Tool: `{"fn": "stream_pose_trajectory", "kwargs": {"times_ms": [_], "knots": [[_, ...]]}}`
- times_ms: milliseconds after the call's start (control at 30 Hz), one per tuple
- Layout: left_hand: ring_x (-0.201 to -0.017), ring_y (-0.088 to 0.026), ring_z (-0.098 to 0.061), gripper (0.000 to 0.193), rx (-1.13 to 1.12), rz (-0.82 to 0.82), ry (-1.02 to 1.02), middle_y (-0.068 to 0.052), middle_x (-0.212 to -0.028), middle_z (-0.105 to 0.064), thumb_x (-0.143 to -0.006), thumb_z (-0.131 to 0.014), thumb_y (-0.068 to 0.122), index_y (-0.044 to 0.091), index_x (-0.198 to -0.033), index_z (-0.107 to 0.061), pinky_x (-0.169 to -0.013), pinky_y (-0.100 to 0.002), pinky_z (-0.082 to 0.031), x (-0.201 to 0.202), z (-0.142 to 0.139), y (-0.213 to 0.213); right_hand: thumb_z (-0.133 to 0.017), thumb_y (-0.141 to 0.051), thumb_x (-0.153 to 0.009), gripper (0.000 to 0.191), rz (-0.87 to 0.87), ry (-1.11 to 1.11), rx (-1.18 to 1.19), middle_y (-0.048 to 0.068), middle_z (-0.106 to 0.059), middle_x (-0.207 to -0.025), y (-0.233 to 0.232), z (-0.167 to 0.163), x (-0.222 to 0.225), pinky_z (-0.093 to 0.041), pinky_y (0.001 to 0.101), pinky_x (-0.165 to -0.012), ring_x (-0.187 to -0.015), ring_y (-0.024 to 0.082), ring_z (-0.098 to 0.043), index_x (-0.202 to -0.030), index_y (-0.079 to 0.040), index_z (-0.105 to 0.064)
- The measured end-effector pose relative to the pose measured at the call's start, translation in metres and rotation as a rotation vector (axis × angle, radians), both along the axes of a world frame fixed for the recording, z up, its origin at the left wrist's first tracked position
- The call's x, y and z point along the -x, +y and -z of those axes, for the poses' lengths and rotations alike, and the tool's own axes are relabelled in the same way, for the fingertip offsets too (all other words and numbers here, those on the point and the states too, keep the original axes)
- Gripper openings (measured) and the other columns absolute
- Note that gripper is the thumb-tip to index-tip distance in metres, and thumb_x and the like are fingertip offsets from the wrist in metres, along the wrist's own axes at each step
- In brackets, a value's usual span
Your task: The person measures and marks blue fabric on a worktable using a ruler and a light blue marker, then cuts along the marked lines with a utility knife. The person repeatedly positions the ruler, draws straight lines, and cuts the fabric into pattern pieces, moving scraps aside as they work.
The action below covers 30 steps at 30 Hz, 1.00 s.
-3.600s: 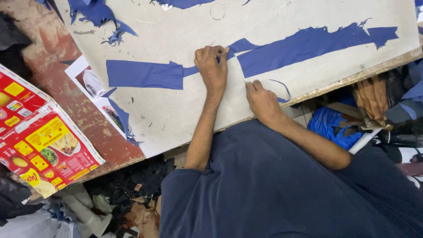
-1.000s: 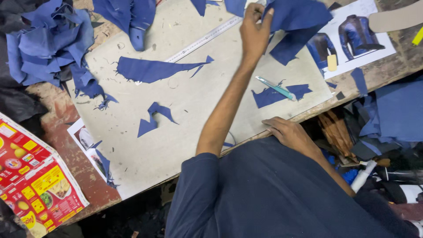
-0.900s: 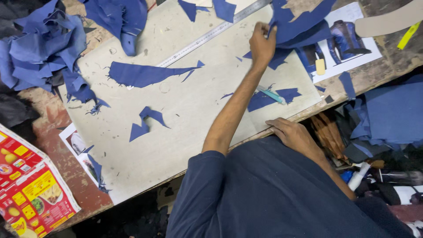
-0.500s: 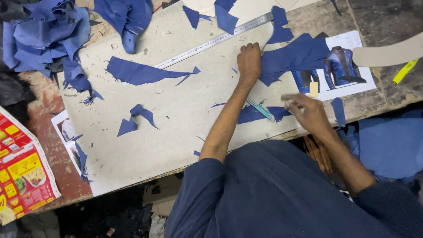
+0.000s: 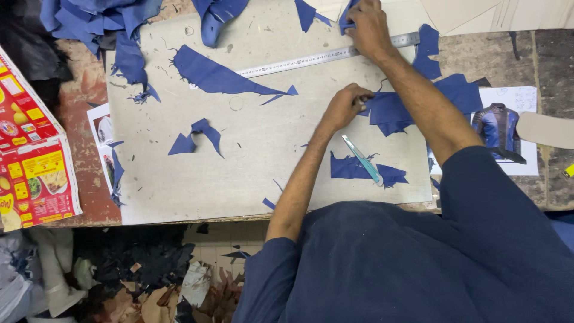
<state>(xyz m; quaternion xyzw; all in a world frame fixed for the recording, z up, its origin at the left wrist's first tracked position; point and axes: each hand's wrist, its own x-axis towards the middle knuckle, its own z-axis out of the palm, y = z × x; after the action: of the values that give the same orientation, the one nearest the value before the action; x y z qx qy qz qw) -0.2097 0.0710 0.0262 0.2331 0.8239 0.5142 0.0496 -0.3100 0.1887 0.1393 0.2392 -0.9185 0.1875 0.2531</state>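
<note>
Sorting of cut blue pieces looks like the step in hand. The left hand has its grip pinched on the edge of a large blue piece lying on the grey board on the tabletop. The right hand reaches farther, its grip closed around a small blue scrap just above the steel ruler. A teal cutter lies unheld on another offcut. Any next move probably calls for lifting each piece without dragging the ruler.
</note>
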Motion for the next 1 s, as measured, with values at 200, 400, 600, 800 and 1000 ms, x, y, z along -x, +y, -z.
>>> {"fn": "stream_pose_trajectory", "kwargs": {"times_ms": [200,400,600,800,1000], "knots": [[-0.093,-0.029,-0.073,0.023,0.062,-0.314,0.036,-0.011,-0.108,-0.071,-0.089,-0.073,0.010,0.007,-0.112,-0.075,-0.081,-0.038,-0.056,-0.004,-0.010,0.018,-0.068,-0.010,-0.103,0.011,-0.213,0.147,-0.400,0.003,-0.073,-0.111,0.110,-0.003,-0.079,-0.049,0.0383,-0.100,-0.110,0.022,-0.066,-0.112,-0.011,-0.074],[-0.098,-0.030,-0.063,0.026,0.323,-0.312,0.347,-0.009,-0.102,-0.066,-0.074,-0.076,0.017,0.008,-0.099,-0.076,-0.077,-0.040,-0.055,0.007,-0.016,0.073,-0.064,-0.017,-0.081,0.052,0.098,0.040,-0.928,0.000,-0.066,-0.129,0.194,-0.008,-0.175,-0.045,0.0491,-0.108,-0.123,0.019,-0.061,-0.132,-0.030,-0.066],[-0.101,-0.031,-0.063,0.015,0.430,-0.338,0.612,-0.012,-0.101,-0.066,-0.077,-0.063,0.000,0.002,-0.089,-0.069,-0.078,-0.044,-0.052,0.026,0.000,0.080,-0.065,0.007,-0.092,0.043,0.268,-0.199,-0.186,0.013,-0.062,-0.140,0.221,0.011,-0.238,-0.044,0.0493,-0.118,-0.131,0.035,-0.056,-0.133,-0.006,-0.068],[-0.114,-0.045,-0.056,0.003,0.466,-0.840,0.570,-0.029,-0.129,-0.062,-0.080,-0.063,0.001,0.002,-0.080,-0.066,-0.097,-0.054,-0.042,0.002,0.004,-0.128,-0.068,0.008,-0.096,0.033,0.165,-0.265,0.137,0.012,-0.068,-0.129,0.158,0.036,-0.283,-0.054,0.0406,-0.101,-0.119,0.031,-0.063,-0.126,-0.005,-0.072],[-0.106,-0.035,-0.064,0.017,0.372,-0.915,0.411,-0.016,-0.111,-0.070,-0.089,-0.065,-0.006,-0.001,-0.105,-0.066,-0.097,-0.047,-0.049,-0.131,-0.014,-0.344,-0.067,0.006,-0.090,0.026,-0.136,-0.329,0.083,0.011,-0.070,-0.125,0.054,0.030,-0.266,-0.056,0.0396,-0.096,-0.117,0.029,-0.066,-0.114,-0.003,-0.073]]}}
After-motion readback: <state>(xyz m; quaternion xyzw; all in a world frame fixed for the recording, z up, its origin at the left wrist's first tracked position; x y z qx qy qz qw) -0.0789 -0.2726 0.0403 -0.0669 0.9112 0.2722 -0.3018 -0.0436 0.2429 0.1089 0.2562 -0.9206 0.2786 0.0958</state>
